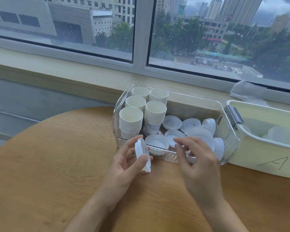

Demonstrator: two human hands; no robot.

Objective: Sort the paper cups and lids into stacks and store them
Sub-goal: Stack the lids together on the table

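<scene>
Left hand (124, 163): pinching a small lid stack (143, 155) on edge — thumb in front
Right hand (197, 158): fingers spread, empty — over clear bin (228, 131)
Cup stacks (141, 111): upright, bin's left side

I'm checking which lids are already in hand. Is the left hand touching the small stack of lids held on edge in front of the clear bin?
Touching. The head view shows the left hand gripping the lid stack, thumb pressed on its near face.

— Where were the paper cups (141, 113)?
— In five upright white stacks, filling the clear bin's (228, 139) left end.
— And the lids (191, 131)?
— Translucent white, loose in its right part; a small stack of lids (143, 155) stood on edge outside.
</scene>
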